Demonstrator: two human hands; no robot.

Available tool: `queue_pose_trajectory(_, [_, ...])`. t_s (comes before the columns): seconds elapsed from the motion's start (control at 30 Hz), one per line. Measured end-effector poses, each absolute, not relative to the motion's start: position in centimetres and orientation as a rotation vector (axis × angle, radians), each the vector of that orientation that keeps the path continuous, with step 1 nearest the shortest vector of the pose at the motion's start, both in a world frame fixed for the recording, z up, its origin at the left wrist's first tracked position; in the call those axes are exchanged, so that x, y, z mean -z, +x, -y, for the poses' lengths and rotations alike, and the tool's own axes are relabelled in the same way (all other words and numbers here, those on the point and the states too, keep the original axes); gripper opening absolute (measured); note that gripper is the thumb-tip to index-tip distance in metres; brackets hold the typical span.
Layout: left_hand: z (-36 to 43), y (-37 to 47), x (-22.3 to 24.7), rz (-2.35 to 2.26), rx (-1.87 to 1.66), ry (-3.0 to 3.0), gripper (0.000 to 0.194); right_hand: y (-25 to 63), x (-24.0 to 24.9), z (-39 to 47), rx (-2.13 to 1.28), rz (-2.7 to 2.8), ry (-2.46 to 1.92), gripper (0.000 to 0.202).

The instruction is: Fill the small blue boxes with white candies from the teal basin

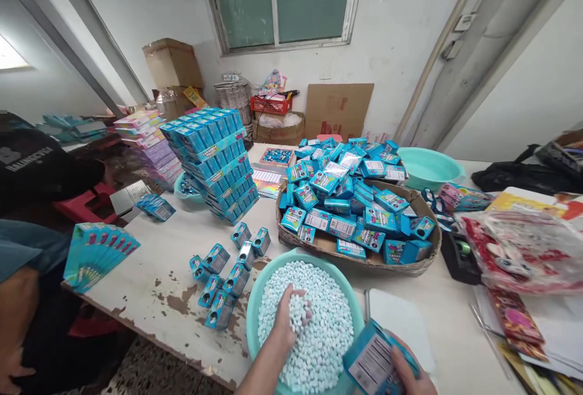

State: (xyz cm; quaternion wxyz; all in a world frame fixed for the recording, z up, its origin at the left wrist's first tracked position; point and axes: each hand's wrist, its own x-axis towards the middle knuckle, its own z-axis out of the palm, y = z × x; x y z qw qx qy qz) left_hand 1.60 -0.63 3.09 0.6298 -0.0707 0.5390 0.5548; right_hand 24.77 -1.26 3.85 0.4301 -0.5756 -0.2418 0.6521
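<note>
My left hand (291, 316) is in the turquoise basin (254, 316), its fingers curled round a scoop of small pale candies (325, 298). Close to the basin's lower right edge, my right hand (407, 370) grips a blue candy box (376, 361), its printed panel facing up. Several small blue boxes with round holes (221, 310) stand on the table to the left of the basin. Behind it lies a wide cardboard tray (421, 264) heaped with blue boxes (337, 203).
A tall stack of blue display boxes (218, 167) stands at back left, near fanned blue cartons (98, 255). A white scale-like plate (401, 322) lies right of the basin. Plastic-wrapped goods (523, 249) cover the right side. A seated person's arm (18, 322) shows at far left.
</note>
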Motion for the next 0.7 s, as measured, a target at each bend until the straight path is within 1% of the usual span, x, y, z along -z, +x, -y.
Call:
queue_pose_trajectory(0.07, [0.3, 1.6, -4.2, -1.162, -1.244, -0.298, 0.026, 23.3, -6.2, 1.7, -1.604, 0.728, -1.442, 0.049])
queue_pose_trajectory(0.2, [-0.2, 1.7, -6.7, -1.054, -1.254, -0.299, 0.021, 20.7, -9.1, 1.7, -1.316, 1.219, -1.551, 0.044])
queue_pose_trajectory(0.27, [-0.3, 2.1, -8.2, -0.975, -1.308, -0.249, 0.020, 19.8, -9.1, 1.7, -1.204, 1.412, -1.508, 0.039])
queue_pose_trajectory(0.4, [-0.1, 3.6, -10.7, -0.916, -1.497, -0.088, 0.027, 18.2, -7.9, 2.0, -1.050, 1.683, -1.373, 0.031])
queue_pose_trajectory(0.5, [-0.1, 4.3, -11.0, -1.009, -1.603, -0.001, 0.030, 17.1, -7.5, 2.1, -1.003, 1.774, -1.337, 0.028])
queue_pose_trajectory(0.7, [0.3, 4.1, -10.5, -1.058, -1.686, 0.131, 0.027, 16.4, -7.9, 2.0, -0.976, 1.847, -1.321, 0.027])
